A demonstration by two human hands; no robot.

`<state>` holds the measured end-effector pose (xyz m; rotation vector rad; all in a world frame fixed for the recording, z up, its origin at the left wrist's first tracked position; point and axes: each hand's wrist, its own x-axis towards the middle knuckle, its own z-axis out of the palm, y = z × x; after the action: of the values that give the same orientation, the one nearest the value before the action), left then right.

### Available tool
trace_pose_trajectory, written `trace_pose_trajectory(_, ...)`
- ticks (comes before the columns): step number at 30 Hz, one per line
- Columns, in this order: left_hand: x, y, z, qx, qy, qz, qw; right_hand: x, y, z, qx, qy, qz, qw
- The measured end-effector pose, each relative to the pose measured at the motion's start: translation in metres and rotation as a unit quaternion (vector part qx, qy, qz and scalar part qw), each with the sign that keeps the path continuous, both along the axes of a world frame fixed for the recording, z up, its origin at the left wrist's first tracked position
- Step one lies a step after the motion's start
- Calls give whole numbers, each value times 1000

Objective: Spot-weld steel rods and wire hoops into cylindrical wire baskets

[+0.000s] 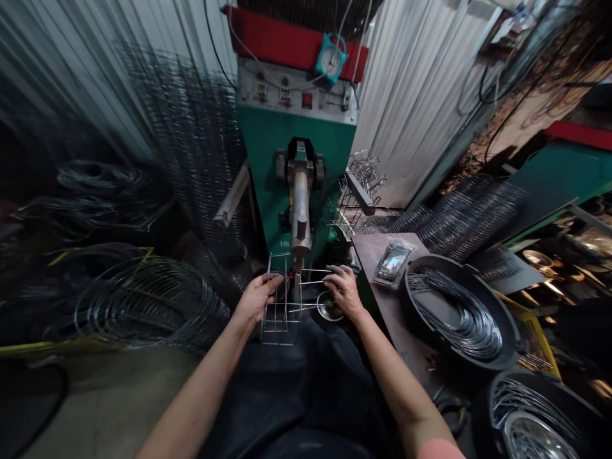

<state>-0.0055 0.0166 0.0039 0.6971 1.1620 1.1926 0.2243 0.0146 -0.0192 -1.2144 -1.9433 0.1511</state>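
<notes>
My left hand (259,296) is closed round the left side of a small wire basket frame (282,330), thumb and fingers pinching its wires. The frame sits at the tip of the welding machine's arm (300,217), in front of my lap. My right hand (343,290) has its fingers closed on a bent wire piece (314,271) that reaches left to the frame under the electrode tip (299,262). Below that hand is a round wire ring (329,317); whether it belongs to the held piece I cannot tell.
A green spot welder (258,134) stands ahead, with a turquoise clock (331,58) hanging on it. On the right bench (382,306) lie a bagged phone (393,262) and a black tub (415,312) of wire rods. Wire coils (143,306) and stacked rings (186,127) crowd the left.
</notes>
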Motion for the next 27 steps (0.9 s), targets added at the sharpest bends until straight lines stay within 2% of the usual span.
trace_pose_trajectory(17,-2,18,-5,-8,-25,24,999,-3,15,7,-3,-9,-2,1000)
trace_pose_trajectory(27,-2,29,-7,-37,-30,35,998,-3,26,9,-37,-14,5,999)
